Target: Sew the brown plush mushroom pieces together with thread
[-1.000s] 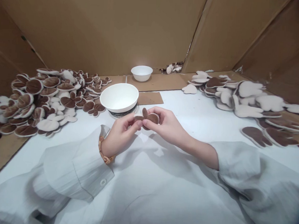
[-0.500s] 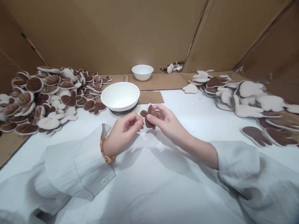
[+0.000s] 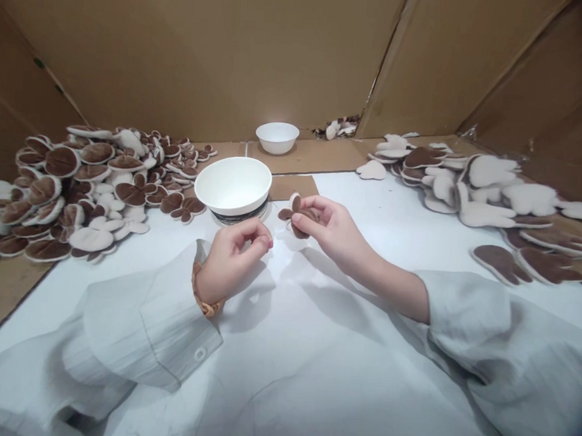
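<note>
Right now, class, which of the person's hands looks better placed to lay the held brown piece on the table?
Probably the right hand: it grips the brown piece between thumb and fingers. The left hand, pinched closed near the nearer bowl, is apart from that piece.

The desk (image 3: 403,238) has a smooth white top, bordered along the back by a brown cardboard strip (image 3: 324,158). On the strip stands a small white bowl (image 3: 276,147); nearer, a larger white bowl (image 3: 232,187) sits beside a cardboard rectangle (image 3: 295,188). A heap of brown-and-white plush pieces (image 3: 96,152) covers the left side. On the right lies a looser pile of larger plush cutouts (image 3: 491,171), two brown ones nearest the front.
</note>
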The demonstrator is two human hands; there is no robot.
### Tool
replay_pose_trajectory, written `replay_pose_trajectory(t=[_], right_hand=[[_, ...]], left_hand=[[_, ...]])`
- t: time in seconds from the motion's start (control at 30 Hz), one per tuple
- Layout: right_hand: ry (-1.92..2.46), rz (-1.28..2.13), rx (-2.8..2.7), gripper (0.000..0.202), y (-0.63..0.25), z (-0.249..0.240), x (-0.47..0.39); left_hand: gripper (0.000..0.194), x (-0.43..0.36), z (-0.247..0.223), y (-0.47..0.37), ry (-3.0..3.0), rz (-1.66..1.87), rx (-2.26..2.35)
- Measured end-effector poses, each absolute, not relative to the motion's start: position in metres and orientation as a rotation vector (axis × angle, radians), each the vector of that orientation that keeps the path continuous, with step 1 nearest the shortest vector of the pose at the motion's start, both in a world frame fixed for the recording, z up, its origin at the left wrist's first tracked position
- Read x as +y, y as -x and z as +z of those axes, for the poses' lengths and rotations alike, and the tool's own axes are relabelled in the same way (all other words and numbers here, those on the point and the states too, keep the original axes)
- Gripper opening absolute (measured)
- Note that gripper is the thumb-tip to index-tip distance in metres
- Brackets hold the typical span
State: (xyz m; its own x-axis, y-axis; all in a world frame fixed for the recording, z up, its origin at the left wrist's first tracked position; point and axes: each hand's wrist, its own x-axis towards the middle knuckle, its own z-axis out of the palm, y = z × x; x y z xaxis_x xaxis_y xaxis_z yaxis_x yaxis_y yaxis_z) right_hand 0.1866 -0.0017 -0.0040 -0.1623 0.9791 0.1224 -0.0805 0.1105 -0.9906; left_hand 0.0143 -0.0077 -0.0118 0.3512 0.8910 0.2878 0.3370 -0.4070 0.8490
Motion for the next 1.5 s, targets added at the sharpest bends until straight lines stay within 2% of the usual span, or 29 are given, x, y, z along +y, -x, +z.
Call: replay_pose_trajectory(t=[0.2,0.47,0.7,0.9,1.13,1.3,1.5], right_hand=[[1.021,1.148,-1.388,0.014,-0.187,-0.006,-0.002],[1.013,1.254,-1.413,0.017,-0.184,-0.007,-0.004],[1.153,0.866,-1.710,0.027,-0.189,-0.011,-0.003],[1.047,0.833,-2.028,0.025,-0.191,-0.007,-0.009],[0.910,0.967,-2.074,0.028,-0.194,-0.001,-0.009],[0.822,0.992,-2.007,0.025,-0.195,0.004,-0.010],[0.842,1.028,-1.838,0.017,-0.191,0.006,-0.013]], left_hand=[[0.017,-0.013,-0.013,-0.015,-1.962,1.000,1.080],[0.016,-0.020,-0.012,-0.017,-2.189,1.046,1.115],[0.010,-0.018,-0.014,-0.018,-2.612,1.055,1.039],[0.016,-0.006,-0.004,-0.011,-2.947,0.987,0.919],[0.017,0.008,0.018,-0.005,-2.339,0.764,0.972],[0.020,0.015,0.023,-0.002,-1.817,0.587,0.797],[0.018,0.010,0.010,-0.008,-1.644,0.749,0.887]])
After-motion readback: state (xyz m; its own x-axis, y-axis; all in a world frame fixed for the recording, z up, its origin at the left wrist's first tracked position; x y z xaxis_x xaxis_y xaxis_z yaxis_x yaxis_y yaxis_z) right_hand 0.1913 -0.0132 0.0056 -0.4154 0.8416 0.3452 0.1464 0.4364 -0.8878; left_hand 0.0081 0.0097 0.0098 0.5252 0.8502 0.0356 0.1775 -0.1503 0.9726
